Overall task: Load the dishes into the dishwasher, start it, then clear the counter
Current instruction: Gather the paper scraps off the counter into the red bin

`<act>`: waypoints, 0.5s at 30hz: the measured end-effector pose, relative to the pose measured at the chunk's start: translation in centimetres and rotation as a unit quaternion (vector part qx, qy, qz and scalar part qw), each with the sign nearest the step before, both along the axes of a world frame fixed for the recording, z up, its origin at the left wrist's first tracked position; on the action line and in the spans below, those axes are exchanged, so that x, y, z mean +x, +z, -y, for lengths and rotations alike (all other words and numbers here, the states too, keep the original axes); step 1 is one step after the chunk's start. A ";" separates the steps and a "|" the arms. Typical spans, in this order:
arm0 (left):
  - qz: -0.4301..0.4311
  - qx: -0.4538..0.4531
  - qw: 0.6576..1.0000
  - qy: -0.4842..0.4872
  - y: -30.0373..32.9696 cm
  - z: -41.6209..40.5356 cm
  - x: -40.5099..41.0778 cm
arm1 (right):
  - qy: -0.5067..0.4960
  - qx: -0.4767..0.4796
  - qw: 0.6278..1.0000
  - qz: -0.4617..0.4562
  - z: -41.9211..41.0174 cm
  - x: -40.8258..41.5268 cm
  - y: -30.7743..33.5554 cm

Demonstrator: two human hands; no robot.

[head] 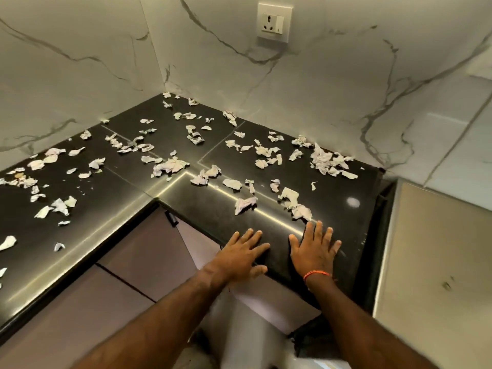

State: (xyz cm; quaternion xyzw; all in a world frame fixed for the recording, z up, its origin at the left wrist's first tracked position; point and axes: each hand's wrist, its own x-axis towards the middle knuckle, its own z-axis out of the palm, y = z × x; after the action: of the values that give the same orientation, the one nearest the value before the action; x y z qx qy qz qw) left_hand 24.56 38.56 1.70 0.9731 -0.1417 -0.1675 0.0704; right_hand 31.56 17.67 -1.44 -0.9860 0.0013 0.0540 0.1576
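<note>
Two flat hands, left hand (pixel 241 255) and right hand (pixel 314 247), fingers spread, press the near counter (pixel 213 217) edge; dozens of paper scraps (pixel 170 166) litter it.

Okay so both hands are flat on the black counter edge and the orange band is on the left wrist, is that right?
Not quite: the head view shows the orange band on the right wrist. Both the left hand and right hand do lie flat on the black counter edge.

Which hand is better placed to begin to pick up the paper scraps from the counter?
Probably the right hand. It lies flat on the counter, its fingertips almost at the nearest scrap. The left hand lies flat too, farther from any scrap.
</note>
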 end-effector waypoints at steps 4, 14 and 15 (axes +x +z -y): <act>0.044 0.015 0.998 -0.050 -1.7 -4.6 4.3 | 0.133 -0.027 0.989 0.059 -3.1 3.6 -0.5; 0.139 -0.053 0.989 0.026 -2.4 -11.8 13.6 | 0.008 -0.002 1.000 0.006 -9.2 12.4 0.0; 0.134 -0.060 0.989 -0.003 -2.6 -11.5 14.4 | 0.026 0.039 0.999 0.009 -9.8 12.5 0.1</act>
State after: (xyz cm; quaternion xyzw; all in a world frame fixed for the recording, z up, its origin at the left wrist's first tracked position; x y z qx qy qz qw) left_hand 38.96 50.07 -0.90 0.9803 -0.1627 -0.0268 0.1087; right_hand 44.05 27.47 -1.30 -0.9793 -0.0276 0.0491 0.1947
